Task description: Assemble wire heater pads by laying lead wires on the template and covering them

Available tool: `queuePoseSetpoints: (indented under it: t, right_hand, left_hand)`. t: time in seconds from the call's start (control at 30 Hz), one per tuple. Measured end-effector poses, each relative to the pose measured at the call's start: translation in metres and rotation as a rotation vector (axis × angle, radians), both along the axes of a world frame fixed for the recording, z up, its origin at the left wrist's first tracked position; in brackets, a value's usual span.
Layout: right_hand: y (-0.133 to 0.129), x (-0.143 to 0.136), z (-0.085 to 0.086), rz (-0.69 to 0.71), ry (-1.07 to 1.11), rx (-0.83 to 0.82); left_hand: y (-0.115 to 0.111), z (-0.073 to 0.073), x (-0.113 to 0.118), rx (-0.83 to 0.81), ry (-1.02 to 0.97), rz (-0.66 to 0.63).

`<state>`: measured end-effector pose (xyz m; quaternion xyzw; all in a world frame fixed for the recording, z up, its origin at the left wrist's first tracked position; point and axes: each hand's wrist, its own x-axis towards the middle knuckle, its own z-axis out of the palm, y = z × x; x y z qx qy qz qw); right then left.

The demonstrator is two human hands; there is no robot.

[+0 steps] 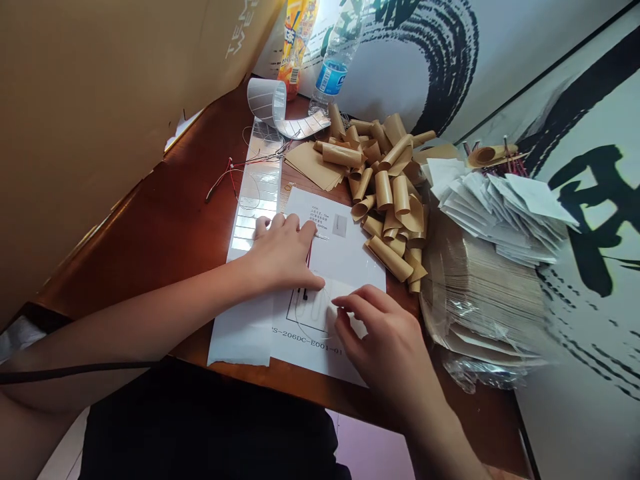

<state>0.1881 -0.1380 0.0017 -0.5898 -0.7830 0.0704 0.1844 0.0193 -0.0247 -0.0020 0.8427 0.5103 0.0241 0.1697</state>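
Observation:
My left hand [285, 253] lies open across the printed sheet [350, 257] and the label strip, its thumb and fingers spread and pressing down. Under it run red and black leads [309, 253]. A thin pale wire [297, 319] curves over the drawn rectangle with winding lines on the sheet. Just right of that drawing, my right hand [377, 327] has thumb and forefinger brought together in a pinch. What sits between those fingertips is too fine to make out. Silvery backed label strip [260, 177] runs beneath the left fingers, its far end curling up.
Rolled brown paper pieces [393, 193] are heaped behind the sheet. White folded papers [500, 207] top a bagged stack [490, 287] at right. Red-wired parts [233, 167] lie at left. A bottle [333, 77] and an orange packet [295, 47] stand behind; a cardboard wall [110, 100] borders the left.

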Motion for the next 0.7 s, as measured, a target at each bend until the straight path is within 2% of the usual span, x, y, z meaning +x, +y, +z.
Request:
queuePoseSetpoints:
  t: [0.17, 0.4, 0.7]
  right_hand:
    - [-0.016, -0.008, -0.009, -0.049, 0.039, 0.023]
    - [-0.028, -0.008, -0.009, -0.118, 0.092, 0.005]
    - [-0.032, -0.018, -0.008, -0.015, 0.07, 0.008]
  left_hand:
    - [0.0, -0.001, 0.0, 0.002, -0.008, -0.003]
    - [0.0, -0.002, 0.0, 0.003, -0.007, 0.004]
    - [-0.001, -0.001, -0.001, 0.014, -0.012, 0.0]
